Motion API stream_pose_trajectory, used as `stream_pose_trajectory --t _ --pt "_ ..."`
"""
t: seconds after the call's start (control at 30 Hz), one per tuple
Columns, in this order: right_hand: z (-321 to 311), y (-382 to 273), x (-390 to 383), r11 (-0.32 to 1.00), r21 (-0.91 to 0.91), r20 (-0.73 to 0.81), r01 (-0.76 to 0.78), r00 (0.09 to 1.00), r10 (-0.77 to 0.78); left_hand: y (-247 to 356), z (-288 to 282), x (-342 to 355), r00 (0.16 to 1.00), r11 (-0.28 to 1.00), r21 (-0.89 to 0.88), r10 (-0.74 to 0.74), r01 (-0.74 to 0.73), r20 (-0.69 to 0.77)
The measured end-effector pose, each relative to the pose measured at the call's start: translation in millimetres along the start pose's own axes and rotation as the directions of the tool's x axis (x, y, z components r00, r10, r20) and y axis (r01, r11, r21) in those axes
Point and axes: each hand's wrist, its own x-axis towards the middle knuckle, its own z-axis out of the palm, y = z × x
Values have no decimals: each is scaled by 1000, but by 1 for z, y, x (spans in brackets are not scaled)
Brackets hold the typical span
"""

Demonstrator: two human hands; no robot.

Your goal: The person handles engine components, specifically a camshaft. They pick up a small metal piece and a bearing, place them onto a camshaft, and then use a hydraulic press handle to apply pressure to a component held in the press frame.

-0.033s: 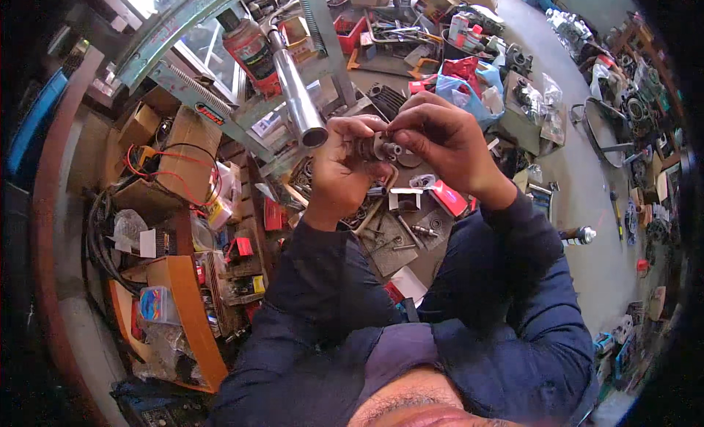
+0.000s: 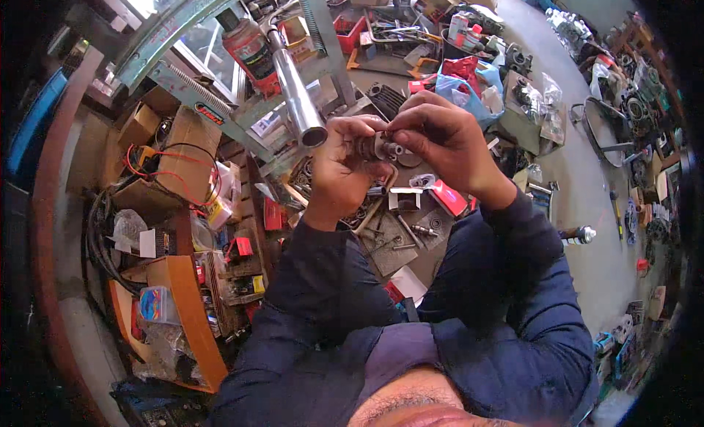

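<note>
My left hand (image 2: 339,170) is closed around a small metal shaft part (image 2: 383,147) with a flat flange and a short hollow stub. It holds the part up in front of me. The thumb and forefinger of my right hand (image 2: 446,139) pinch together at the flange's upper edge. Whatever lies between those fingertips is too small and hidden to make out. Below the hands, a worn board (image 2: 389,252) carries a slim metal shaft (image 2: 423,230) and other loose metal pieces. A red and white box (image 2: 449,198) lies beside them.
A green press frame (image 2: 253,137) stands at the left, with a shiny steel tube (image 2: 297,97) and a red bottle jack (image 2: 251,56). Cardboard boxes (image 2: 187,152) and an orange-sided box (image 2: 194,317) fill the left. Plastic bags (image 2: 469,89) and tools crowd the far side.
</note>
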Motion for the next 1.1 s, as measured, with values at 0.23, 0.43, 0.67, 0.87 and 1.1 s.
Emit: stream_pose_trajectory --t 0.23,0.43,0.67,0.87,1.1 --pt "-2 -2 1 993 -103 10 61 998 -61 1 -2 -1 1000 988 151 -5 4 9" --pt "-2 -1 0 987 -151 4 61 998 -61 -3 -3 -2 999 979 201 -34 33 0" --pt "-1 0 0 986 -158 9 60 998 -59 -7 3 -2 999 995 95 -9 12 -36" --pt "-1 -2 1 985 -168 6 25 1000 -24 -3 8 -2 995 995 59 -79 82 -61" --pt "3 4 0 997 -81 2 -13 1000 13 0 6 -4 992 994 30 -100 103 -74"
